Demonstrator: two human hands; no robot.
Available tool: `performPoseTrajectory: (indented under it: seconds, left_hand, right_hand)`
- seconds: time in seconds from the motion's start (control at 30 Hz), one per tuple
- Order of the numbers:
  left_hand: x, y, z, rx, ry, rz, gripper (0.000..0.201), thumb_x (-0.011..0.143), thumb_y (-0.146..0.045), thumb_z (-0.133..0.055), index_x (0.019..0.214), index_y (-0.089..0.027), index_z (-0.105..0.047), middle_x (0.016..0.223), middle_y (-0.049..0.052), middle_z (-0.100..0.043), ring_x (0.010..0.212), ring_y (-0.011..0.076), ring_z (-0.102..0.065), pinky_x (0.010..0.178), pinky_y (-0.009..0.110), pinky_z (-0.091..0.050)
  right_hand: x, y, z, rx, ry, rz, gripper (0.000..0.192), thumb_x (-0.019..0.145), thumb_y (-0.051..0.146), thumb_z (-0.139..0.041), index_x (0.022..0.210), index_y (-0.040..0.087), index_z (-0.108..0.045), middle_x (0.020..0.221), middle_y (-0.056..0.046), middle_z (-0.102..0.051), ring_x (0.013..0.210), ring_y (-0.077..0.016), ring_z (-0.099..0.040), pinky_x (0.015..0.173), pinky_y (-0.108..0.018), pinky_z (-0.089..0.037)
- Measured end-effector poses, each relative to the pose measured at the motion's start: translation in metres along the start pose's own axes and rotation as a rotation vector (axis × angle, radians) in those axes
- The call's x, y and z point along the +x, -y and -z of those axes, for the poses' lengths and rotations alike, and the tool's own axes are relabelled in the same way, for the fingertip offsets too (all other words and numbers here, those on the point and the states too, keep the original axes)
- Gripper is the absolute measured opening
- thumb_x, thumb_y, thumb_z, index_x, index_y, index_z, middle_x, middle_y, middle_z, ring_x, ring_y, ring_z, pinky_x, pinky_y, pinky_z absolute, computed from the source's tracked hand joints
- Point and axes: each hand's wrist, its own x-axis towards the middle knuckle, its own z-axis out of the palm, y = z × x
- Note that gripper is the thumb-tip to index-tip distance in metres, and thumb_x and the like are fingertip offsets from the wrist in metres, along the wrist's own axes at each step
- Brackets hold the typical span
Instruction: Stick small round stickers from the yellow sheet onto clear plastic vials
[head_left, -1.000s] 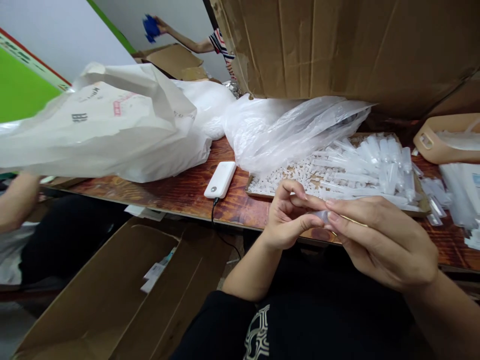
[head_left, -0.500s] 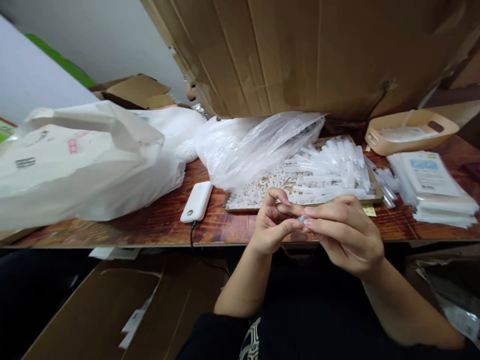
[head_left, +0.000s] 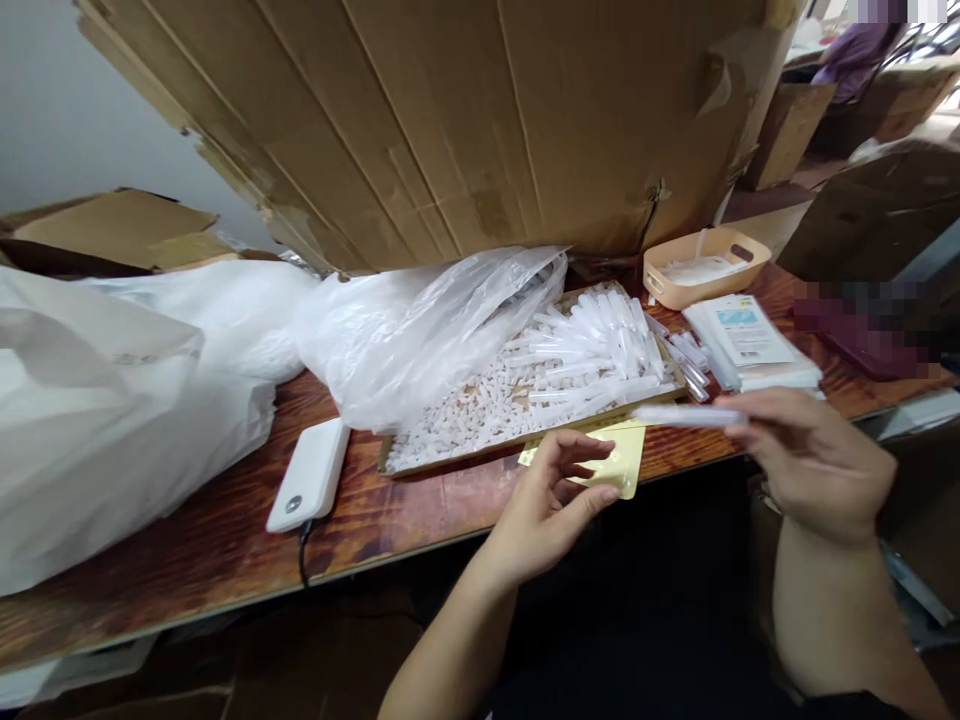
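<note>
My right hand (head_left: 814, 462) pinches a clear plastic tube (head_left: 679, 415) that lies level and points left, just past the table's front edge. My left hand (head_left: 553, 505) hovers open with its fingers apart and holds nothing, close over a yellow sheet (head_left: 626, 462) at the table edge. Behind both hands a shallow cardboard tray (head_left: 450, 462) holds a heap of clear tubes (head_left: 592, 345) and many small white caps (head_left: 480, 405).
A crumpled clear bag (head_left: 427, 330) drapes over the tray's left end. A white power bank (head_left: 309, 488) with a cable lies on the wooden table (head_left: 187, 550). Large white bags (head_left: 112, 400) fill the left. A beige basket (head_left: 705, 265) and stacked packets (head_left: 750, 345) sit right. Cardboard (head_left: 465, 120) walls the back.
My hands have parted: the right hand carried the tube off to the right, and the left hand let go and opened. The view has swung right, and the yellow sheet now shows.
</note>
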Motion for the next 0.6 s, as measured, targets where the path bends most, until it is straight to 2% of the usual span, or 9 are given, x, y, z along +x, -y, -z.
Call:
performPoseTrajectory:
  seconds: [0.03,0.07,0.1,0.23,0.37,0.47,0.6]
  left_hand:
    - [-0.001,-0.003,0.001,0.055,-0.035,0.004,0.03,0.091,-0.035,-0.077,0.111,-0.021,-0.061,0.123,0.01,-0.072,0.108,0.0199,-0.069,0.086,0.029,-0.058]
    - [-0.002,-0.005,0.003,0.102,-0.049,0.006,0.027,0.092,-0.037,-0.075,0.11,-0.021,-0.062,0.119,0.01,-0.072,0.103,0.0194,-0.07,0.083,0.029,-0.059]
    - [-0.004,-0.006,0.007,0.145,-0.043,0.0,0.025,0.093,-0.038,-0.073,0.108,-0.02,-0.064,0.114,0.01,-0.073,0.098,0.0188,-0.07,0.081,0.029,-0.059]
    - [-0.017,0.006,0.031,0.307,0.03,-0.063,0.018,0.097,-0.037,-0.066,0.1,-0.02,-0.07,0.097,0.007,-0.075,0.089,0.0189,-0.072,0.08,0.03,-0.059]
    - [-0.028,0.028,0.056,0.512,-0.087,-0.208,0.014,0.1,-0.028,-0.059,0.1,-0.023,-0.072,0.095,0.004,-0.078,0.088,0.0168,-0.075,0.081,0.027,-0.059]
    - [-0.028,0.04,0.066,0.65,-0.182,-0.304,0.013,0.098,-0.025,-0.062,0.097,-0.024,-0.075,0.092,0.002,-0.079,0.086,0.0152,-0.075,0.081,0.025,-0.058]
    - [-0.025,0.045,0.066,0.63,-0.362,-0.261,0.019,0.099,-0.034,-0.063,0.09,-0.025,-0.077,0.086,0.001,-0.079,0.08,0.0156,-0.074,0.08,0.024,-0.058]
  right_hand:
    - [0.006,-0.01,0.001,-0.083,-0.145,-0.026,0.014,0.083,0.025,-0.082,0.096,0.022,-0.076,0.093,-0.006,-0.077,0.086,-0.0227,-0.074,0.081,-0.04,-0.063]
    - [0.012,-0.02,0.0,-0.158,-0.233,-0.042,0.016,0.082,0.029,-0.083,0.093,0.021,-0.076,0.09,-0.006,-0.076,0.081,-0.0217,-0.074,0.076,-0.038,-0.063]
    - [0.017,-0.031,-0.001,-0.23,-0.263,-0.055,0.018,0.082,0.033,-0.082,0.091,0.02,-0.074,0.088,-0.006,-0.075,0.077,-0.0206,-0.073,0.071,-0.036,-0.064]
    - [0.026,-0.074,-0.014,-0.423,-0.2,-0.06,0.021,0.086,0.041,-0.07,0.084,0.02,-0.069,0.081,-0.006,-0.072,0.063,-0.0188,-0.068,0.059,-0.035,-0.063]
    - [0.032,-0.101,-0.026,-0.485,-0.128,0.026,0.022,0.088,0.041,-0.065,0.081,0.02,-0.068,0.074,-0.007,-0.07,0.057,-0.0203,-0.064,0.057,-0.038,-0.061]
    - [0.038,-0.099,-0.032,-0.521,-0.105,0.109,0.022,0.09,0.04,-0.064,0.087,0.019,-0.07,0.081,-0.011,-0.072,0.065,-0.0242,-0.066,0.064,-0.044,-0.062]
    - [0.033,-0.063,-0.038,-0.559,-0.149,0.201,0.012,0.094,0.031,-0.066,0.098,0.02,-0.07,0.094,-0.012,-0.074,0.086,-0.027,-0.071,0.083,-0.046,-0.062]
